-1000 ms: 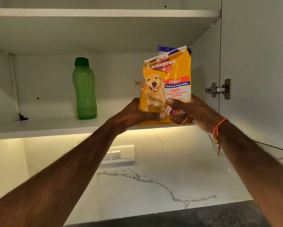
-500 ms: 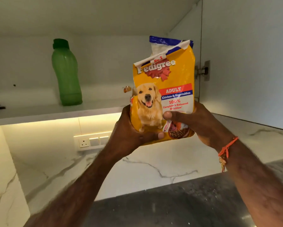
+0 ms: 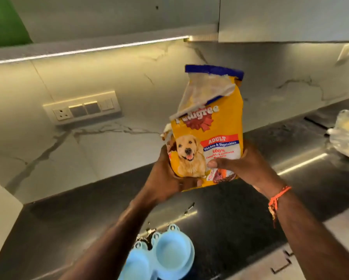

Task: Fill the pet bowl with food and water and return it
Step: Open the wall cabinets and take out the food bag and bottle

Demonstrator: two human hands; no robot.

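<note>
Nearest, a pale blue plastic double pet bowl (image 3: 165,257) sits on the dark polished stone counter (image 3: 240,223). Above it, both forearms reach forward. The left hand (image 3: 165,178) cups the base of a glossy yellow dog-food bag (image 3: 208,138), held upright over the counter; the right hand (image 3: 240,166) clasps its side, thumb across the front. Behind lies a veined white marble backsplash (image 3: 108,154).

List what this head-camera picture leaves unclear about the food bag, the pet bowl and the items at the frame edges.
- Food bag: contents hidden by its walls; left hand and right hand cover its base.
- Pet bowl: cut off by the bottom edge, left cup partly behind the left forearm.
- Green bottle: cropped by the top-left corner.
- Plastic bag: cut by the right edge, contents blurred.
</note>
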